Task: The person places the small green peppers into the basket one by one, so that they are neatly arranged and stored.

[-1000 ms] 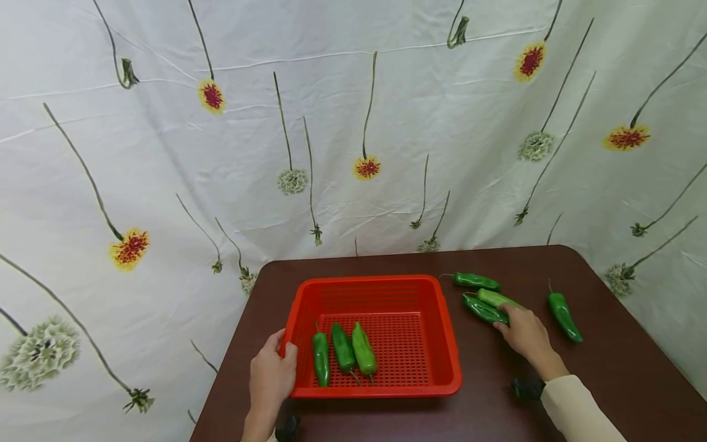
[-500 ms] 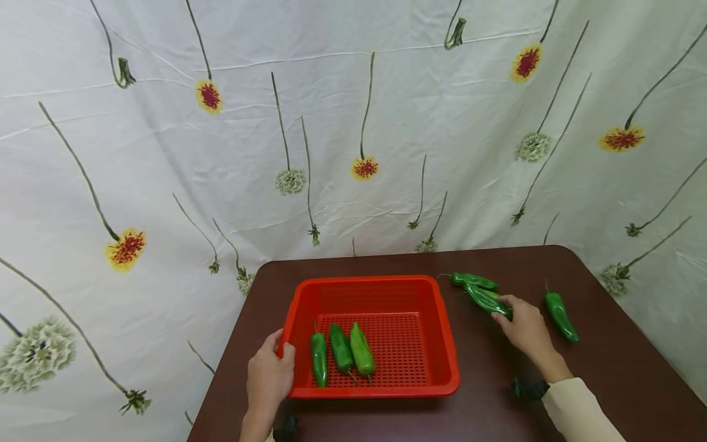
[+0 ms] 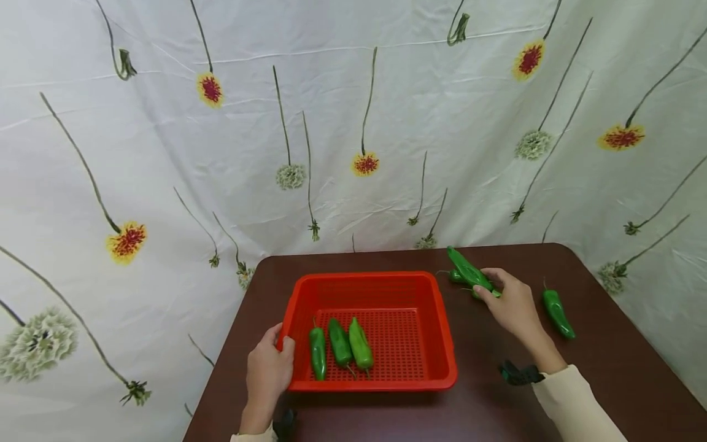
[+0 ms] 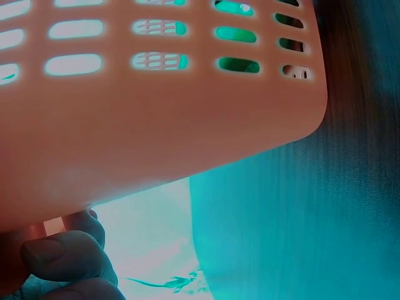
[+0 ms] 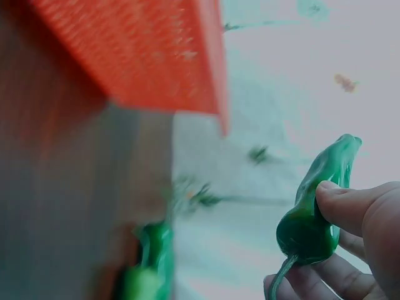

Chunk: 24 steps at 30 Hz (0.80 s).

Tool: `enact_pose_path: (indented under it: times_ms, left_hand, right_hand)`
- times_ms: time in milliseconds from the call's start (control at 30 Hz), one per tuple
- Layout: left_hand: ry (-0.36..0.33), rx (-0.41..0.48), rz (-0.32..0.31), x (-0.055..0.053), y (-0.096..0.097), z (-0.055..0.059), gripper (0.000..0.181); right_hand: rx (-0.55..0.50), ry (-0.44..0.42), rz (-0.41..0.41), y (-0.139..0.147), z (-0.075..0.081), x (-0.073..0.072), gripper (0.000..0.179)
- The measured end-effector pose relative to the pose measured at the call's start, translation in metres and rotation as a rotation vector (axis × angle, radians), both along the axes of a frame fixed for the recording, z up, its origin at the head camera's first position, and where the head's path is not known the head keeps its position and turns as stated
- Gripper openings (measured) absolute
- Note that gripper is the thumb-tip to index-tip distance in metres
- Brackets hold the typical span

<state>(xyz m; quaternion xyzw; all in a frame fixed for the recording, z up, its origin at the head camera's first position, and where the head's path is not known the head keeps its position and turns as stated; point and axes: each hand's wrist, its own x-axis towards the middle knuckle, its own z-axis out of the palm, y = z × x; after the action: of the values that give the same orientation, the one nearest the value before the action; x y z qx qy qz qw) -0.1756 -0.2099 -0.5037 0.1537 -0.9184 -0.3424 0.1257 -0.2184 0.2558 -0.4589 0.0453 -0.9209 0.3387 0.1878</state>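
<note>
My left hand (image 3: 269,365) grips the left rim of a red plastic basket (image 3: 386,385), thumb over the edge. In the left wrist view, curled fingers show below the slotted basket wall (image 4: 156,125). Inside lie three green peppers (image 3: 340,344), side by side toward the left. Right of the basket, my right hand (image 3: 513,307) holds another green pepper (image 3: 466,267) above the table. The right wrist view shows that pepper (image 5: 325,187) pinched between thumb and fingers, its stem hanging down. Under it, partly hidden, more green peppers (image 3: 456,276) lie on the table.
A lone green pepper (image 3: 558,313) lies to the right of my right hand. The dark brown table (image 3: 475,399) has rounded far corners. Behind it hangs a white cloth (image 3: 326,123) printed with flowers.
My right hand has picked up a green pepper from the group, raising it and shifting slightly left and away. My left hand keeps its grip on the basket rim.
</note>
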Motion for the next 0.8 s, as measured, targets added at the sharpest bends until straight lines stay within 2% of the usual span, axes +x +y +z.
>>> enact_pose_path:
  times_ms: [200,367,533,800]
  left_hand:
    - [0.017,0.007,-0.019,0.001,0.0,0.001,0.045]
    - [0.015,-0.002,-0.006,0.001,-0.001,0.001,0.045]
    - [0.006,-0.007,0.002,0.001,-0.001,0.002,0.045]
    - [-0.007,-0.006,0.001,0.001,0.0,0.001,0.046]
  right_hand:
    - [-0.054,0.031,0.044,-0.028,0.023,0.001,0.046]
    - [-0.089,0.014,0.094,-0.052,0.031,-0.002,0.046]
    - [-0.104,-0.047,0.138,-0.076,0.032,-0.005,0.047]
    - [-0.105,-0.168,0.177,-0.116,0.021,-0.005,0.05]
